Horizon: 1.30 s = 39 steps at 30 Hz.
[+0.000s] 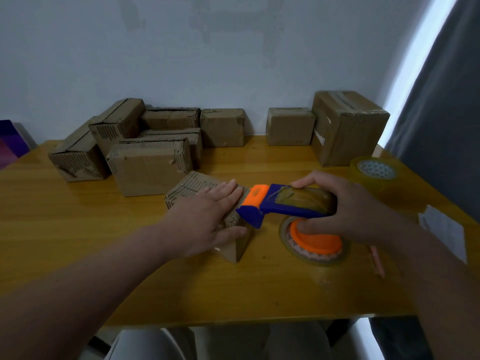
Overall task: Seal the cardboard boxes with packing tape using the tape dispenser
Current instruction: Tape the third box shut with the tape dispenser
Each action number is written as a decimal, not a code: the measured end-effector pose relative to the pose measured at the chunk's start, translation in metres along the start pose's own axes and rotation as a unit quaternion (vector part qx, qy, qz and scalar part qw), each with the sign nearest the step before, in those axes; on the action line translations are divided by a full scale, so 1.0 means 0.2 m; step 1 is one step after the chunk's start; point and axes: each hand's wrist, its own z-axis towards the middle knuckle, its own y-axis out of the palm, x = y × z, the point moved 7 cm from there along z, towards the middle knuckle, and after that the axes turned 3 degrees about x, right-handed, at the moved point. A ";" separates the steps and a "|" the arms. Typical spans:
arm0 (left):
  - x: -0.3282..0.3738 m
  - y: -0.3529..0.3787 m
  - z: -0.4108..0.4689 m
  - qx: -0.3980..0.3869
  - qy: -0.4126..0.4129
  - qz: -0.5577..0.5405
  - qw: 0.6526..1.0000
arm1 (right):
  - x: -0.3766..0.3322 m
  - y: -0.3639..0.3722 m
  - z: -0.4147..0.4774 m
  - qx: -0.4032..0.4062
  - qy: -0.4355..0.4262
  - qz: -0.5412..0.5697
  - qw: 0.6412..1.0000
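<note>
The right grip [348, 206] is curling around the blue and orange tape dispenser [280, 203], whose front end is sitting at the edge of the small cardboard box [189, 189]. The left grip [207, 216] is lying flat and spread on that box, mid-counter [130, 268]. More boxes [153, 152] are standing along the wall.

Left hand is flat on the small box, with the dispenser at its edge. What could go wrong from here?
1. The left hand has its fingers right beside the front end of the tape dispenser; its cutter might nick them during the pull.
2. Only a flat palm steadies the small box, so it may slide.
3. The right hand hangs just over a loose tape roll, which could get knocked.
</note>
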 end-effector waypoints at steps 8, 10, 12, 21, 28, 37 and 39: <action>-0.13 -0.01 -0.01 -0.013 0.025 -0.025 0.999 | -0.01 0.14 0.01 0.027 0.010 0.098 0.995; -0.14 -0.01 -0.01 -0.013 0.027 -0.028 0.999 | -0.01 0.15 0.01 0.025 0.017 0.123 0.992; -0.13 -0.02 0.00 -0.021 0.023 -0.018 0.999 | -0.02 0.15 0.00 0.031 0.023 0.121 0.992; -0.16 0.02 0.00 -0.033 0.024 0.001 0.999 | -0.03 0.05 0.00 0.095 0.017 0.117 0.988; -0.16 0.02 0.01 -0.051 0.020 -0.010 0.998 | -0.02 -0.11 -0.10 0.086 0.024 0.107 0.990; -0.17 0.02 0.02 -0.035 0.010 0.009 0.999 | 0.00 -0.10 -0.09 0.040 0.046 -0.043 0.997; -0.17 0.03 0.01 -0.028 0.013 0.015 0.999 | 0.00 -0.01 -0.03 0.019 0.040 -0.100 0.994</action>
